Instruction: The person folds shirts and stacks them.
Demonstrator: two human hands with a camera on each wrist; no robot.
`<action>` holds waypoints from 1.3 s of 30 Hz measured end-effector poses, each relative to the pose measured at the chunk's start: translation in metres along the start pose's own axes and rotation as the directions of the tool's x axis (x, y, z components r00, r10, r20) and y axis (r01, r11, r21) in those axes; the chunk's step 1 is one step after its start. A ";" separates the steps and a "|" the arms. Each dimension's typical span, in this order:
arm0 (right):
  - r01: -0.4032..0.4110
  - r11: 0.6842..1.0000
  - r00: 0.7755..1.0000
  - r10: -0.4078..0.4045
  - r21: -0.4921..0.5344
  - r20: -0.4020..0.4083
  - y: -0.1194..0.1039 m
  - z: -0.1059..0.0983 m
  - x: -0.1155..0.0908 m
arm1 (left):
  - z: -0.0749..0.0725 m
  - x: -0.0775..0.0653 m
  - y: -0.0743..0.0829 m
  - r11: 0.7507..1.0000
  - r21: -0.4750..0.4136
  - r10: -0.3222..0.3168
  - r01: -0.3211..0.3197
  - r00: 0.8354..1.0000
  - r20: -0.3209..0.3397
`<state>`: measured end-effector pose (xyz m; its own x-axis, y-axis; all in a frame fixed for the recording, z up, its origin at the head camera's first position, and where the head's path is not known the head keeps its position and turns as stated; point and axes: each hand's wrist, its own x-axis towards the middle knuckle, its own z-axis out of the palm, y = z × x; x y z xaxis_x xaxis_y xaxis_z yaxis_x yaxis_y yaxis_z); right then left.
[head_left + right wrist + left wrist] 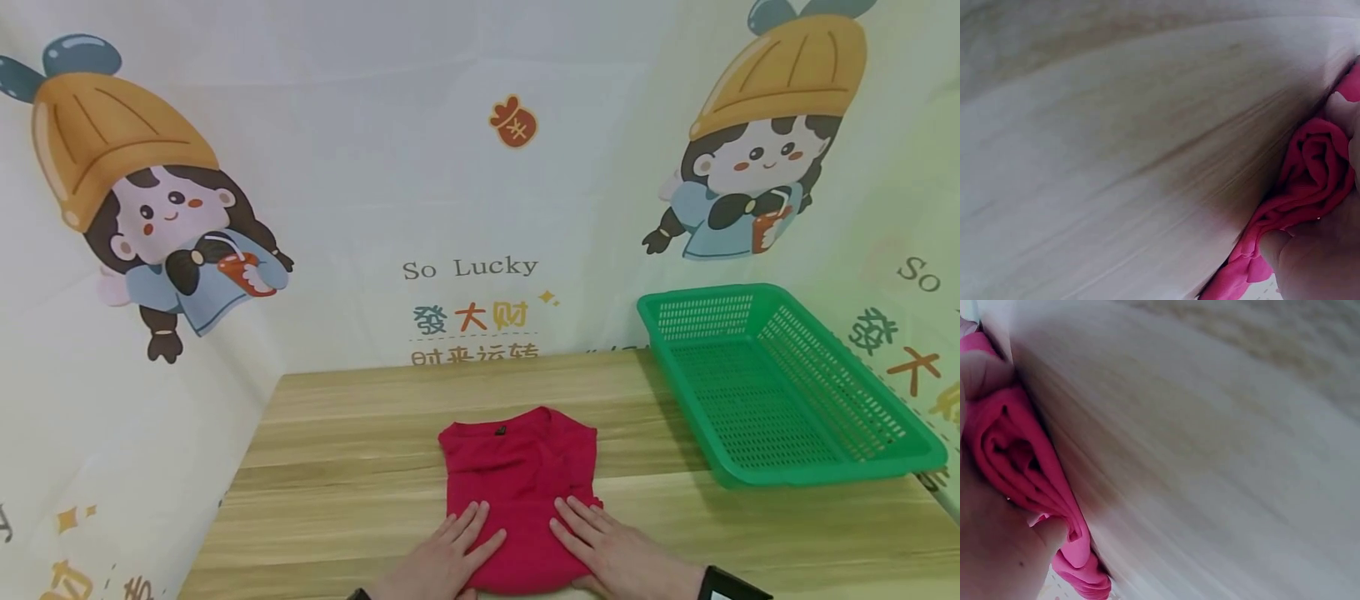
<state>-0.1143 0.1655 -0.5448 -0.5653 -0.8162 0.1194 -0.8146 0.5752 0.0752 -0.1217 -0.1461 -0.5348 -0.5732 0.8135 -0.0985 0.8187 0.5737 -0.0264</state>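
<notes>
A red garment (517, 467) lies folded on the wooden table, its neckline with a dark label at the far end. The near part is doubled into a thick fold. My left hand (442, 554) rests on the left of this fold, fingers spread and straight. On the right side, my right hand (611, 546) presses down likewise, fingers extended, thumb by the near edge. Rolled layers of the garment show end-on beside the left hand (997, 531) in the left wrist view. The right wrist view shows a similar spiral of cloth next to the right hand (1322, 256).
A green plastic basket (690, 408) with perforated walls stands at the right on the wooden table (322, 467). Printed white cloth (345, 167) with cartoon figures hangs behind the table and along its sides.
</notes>
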 end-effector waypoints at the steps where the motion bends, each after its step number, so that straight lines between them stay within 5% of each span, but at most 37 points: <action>1: -0.005 1.000 1.000 0.005 0.010 0.013 0.000 -0.001 0.000 | -0.001 0.001 0.001 1.000 -0.015 -0.003 0.003 1.000 0.009; 10: -0.022 0.995 0.986 0.005 0.102 0.169 -0.007 -0.020 -0.001 | -0.019 0.000 0.011 0.998 -0.065 -0.019 0.026 0.995 0.098; 14: -0.037 0.973 0.964 -0.025 0.226 0.265 -0.008 -0.030 -0.004 | -0.029 -0.003 0.014 0.980 -0.186 -0.041 0.071 0.986 0.159; 16: -0.082 0.937 0.952 -0.027 0.339 0.305 -0.006 -0.038 -0.005 | -0.034 -0.006 0.015 0.958 -0.270 -0.057 0.100 0.985 0.161; 20: -0.206 0.727 0.942 -0.035 0.655 0.335 0.001 -0.055 -0.005 | -0.041 -0.010 0.011 0.881 -0.460 -0.069 0.111 0.992 0.107; 23: -0.233 0.567 0.945 -0.060 0.790 0.322 0.008 -0.065 -0.001 | -0.043 -0.010 0.004 0.743 -0.655 -0.086 0.139 0.990 0.112; 26: -0.203 0.559 0.952 -0.079 0.804 0.296 0.017 -0.070 0.005 | -0.044 -0.007 -0.005 0.619 -0.764 -0.119 0.181 0.983 0.137; 28: -0.196 0.558 0.957 -0.071 0.807 0.281 0.022 -0.071 0.009 | -0.045 -0.004 -0.010 0.576 -0.792 -0.146 0.203 0.979 0.145; 35: -0.228 0.618 0.966 0.044 0.753 0.256 0.037 -0.076 0.023 | -0.049 0.006 -0.022 0.560 -0.801 -0.202 0.211 0.973 0.114; 39: -0.294 0.579 0.950 0.088 0.760 0.300 0.045 -0.076 0.033 | -0.050 0.011 -0.030 0.556 -0.795 -0.260 0.242 0.959 0.110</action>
<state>-0.1599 0.1689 -0.4620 -0.6474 -0.7412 -0.1774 -0.4044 0.5314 -0.7444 -0.1542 -0.1497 -0.4858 -0.7591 0.6204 -0.1970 0.2886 0.5921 0.7525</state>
